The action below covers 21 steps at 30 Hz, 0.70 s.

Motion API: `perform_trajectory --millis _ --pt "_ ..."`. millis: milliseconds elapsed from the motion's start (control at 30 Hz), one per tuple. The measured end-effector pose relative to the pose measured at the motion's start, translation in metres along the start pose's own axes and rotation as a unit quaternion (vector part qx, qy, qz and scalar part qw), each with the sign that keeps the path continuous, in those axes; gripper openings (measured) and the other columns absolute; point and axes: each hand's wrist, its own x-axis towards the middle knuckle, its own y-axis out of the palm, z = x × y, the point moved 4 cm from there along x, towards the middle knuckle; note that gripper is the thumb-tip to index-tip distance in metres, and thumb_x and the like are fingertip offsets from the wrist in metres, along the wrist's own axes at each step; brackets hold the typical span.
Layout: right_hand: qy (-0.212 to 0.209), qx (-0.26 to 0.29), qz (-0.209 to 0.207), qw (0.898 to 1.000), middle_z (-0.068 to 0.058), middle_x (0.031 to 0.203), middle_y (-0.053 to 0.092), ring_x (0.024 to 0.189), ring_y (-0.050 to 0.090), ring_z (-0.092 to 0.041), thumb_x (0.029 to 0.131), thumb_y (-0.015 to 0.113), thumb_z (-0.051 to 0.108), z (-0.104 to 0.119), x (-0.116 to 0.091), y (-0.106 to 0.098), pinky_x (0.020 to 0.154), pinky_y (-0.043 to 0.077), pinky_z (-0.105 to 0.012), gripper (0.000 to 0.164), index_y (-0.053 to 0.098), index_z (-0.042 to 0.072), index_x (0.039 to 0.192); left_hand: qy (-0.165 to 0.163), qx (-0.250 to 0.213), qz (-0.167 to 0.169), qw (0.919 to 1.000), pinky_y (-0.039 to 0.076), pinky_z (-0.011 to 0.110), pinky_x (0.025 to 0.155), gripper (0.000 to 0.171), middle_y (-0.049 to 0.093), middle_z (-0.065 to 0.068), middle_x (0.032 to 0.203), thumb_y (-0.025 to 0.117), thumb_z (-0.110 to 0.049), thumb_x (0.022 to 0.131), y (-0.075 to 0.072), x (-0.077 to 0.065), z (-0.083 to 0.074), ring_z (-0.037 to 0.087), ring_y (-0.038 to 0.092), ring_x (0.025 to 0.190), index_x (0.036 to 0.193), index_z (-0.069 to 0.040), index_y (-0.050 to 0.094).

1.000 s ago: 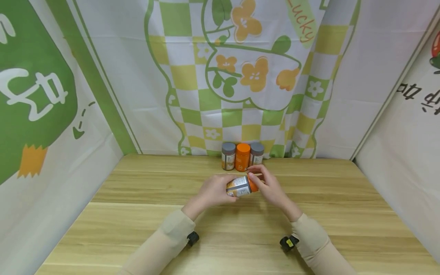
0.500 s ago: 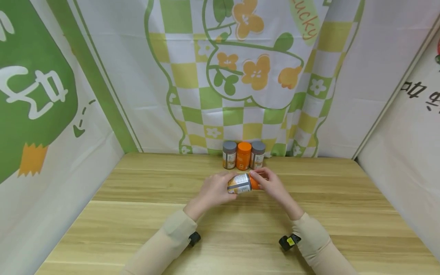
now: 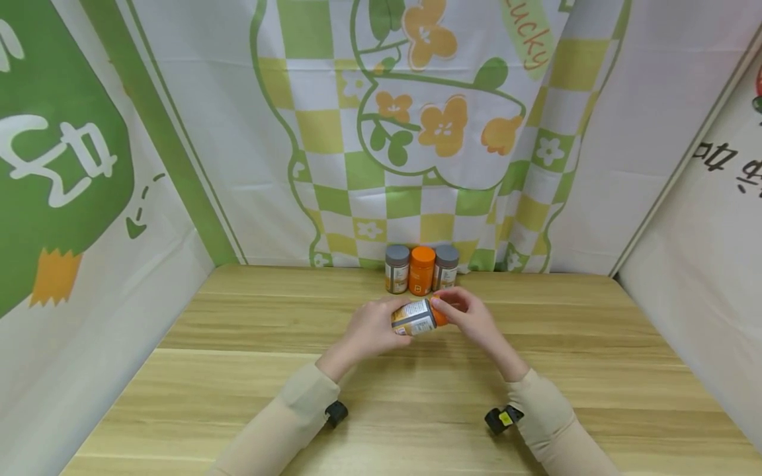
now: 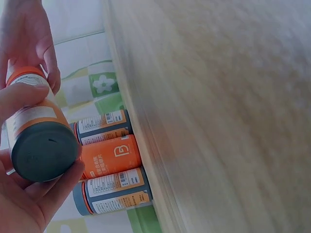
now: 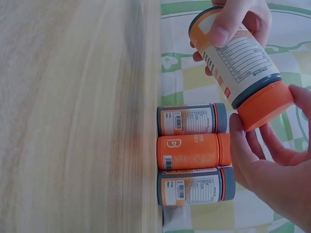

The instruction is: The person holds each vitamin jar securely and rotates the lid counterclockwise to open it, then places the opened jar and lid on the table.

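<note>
My left hand [image 3: 372,328] grips the body of a bottle [image 3: 413,318] with a white, grey and orange label, held tilted above the table. Its dark grey base [image 4: 44,151] faces the left wrist camera. At the other end, the fingers and thumb of my right hand [image 3: 473,320] pinch the orange cap [image 5: 265,106]. The cap sits on the bottle in the right wrist view. Behind the hands, an orange bottle [image 3: 422,271] stands between a grey-capped bottle [image 3: 397,270] on the left and another grey-capped bottle [image 3: 446,268] on the right, all upright and close together.
The wooden table [image 3: 250,390] spreads under both arms. A patterned curtain [image 3: 333,198] hangs right behind the row of bottles. Printed cloth walls [image 3: 172,244] border the table at the left and right. A black wrist camera [image 3: 502,419] is strapped on the right wrist.
Both hands keep the bottle in nearly the same place. My right fingers have shifted slightly around the orange cap. The standing bottles stay where they were.
</note>
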Motion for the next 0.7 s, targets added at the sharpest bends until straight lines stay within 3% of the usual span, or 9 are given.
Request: perform_trajectory --millis 400,700 --pt "-0.058 0.008 0.034 0.998 -0.017 0.123 0.059 0.110 0.057 -0.027 0.090 0.065 0.023 0.007 -0.004 -0.003 0.087 0.048 -0.030 0.042 0.056 0.002 0.125 -0.031 -0.079 0.022 0.9962 0.047 0.025 0.062 0.056 0.069 0.002 0.093 0.079 -0.033 0.068 -0.002 -0.001 0.001 0.010 0.057 0.072 0.118 -0.016 0.063" --pt "-0.128 0.044 0.060 0.989 -0.023 0.123 0.057 0.108 0.054 -0.016 0.087 0.066 0.009 0.015 -0.007 -0.004 0.086 0.049 -0.025 0.038 0.056 -0.001 0.122 -0.032 -0.125 0.026 0.9913 0.048 0.025 0.066 0.054 0.069 0.002 0.096 0.080 -0.030 0.066 -0.001 0.001 0.003 0.011 0.058 0.076 0.116 -0.015 0.064"
